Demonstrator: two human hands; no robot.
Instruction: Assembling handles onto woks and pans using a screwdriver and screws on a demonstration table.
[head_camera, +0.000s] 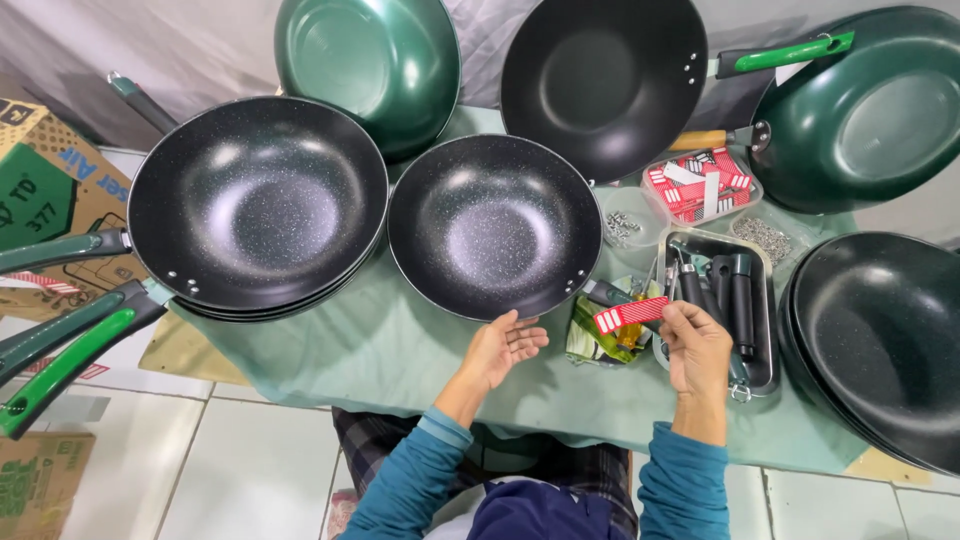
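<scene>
Right hand pinching red-and-white label, left hand spread open under handleless black wok; handles waiting unfitted in tray.

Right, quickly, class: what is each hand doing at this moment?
Left hand: open, palm up, at the rim of the black pan, holding nothing.
Right hand: closed on a red and white striped label.
</scene>
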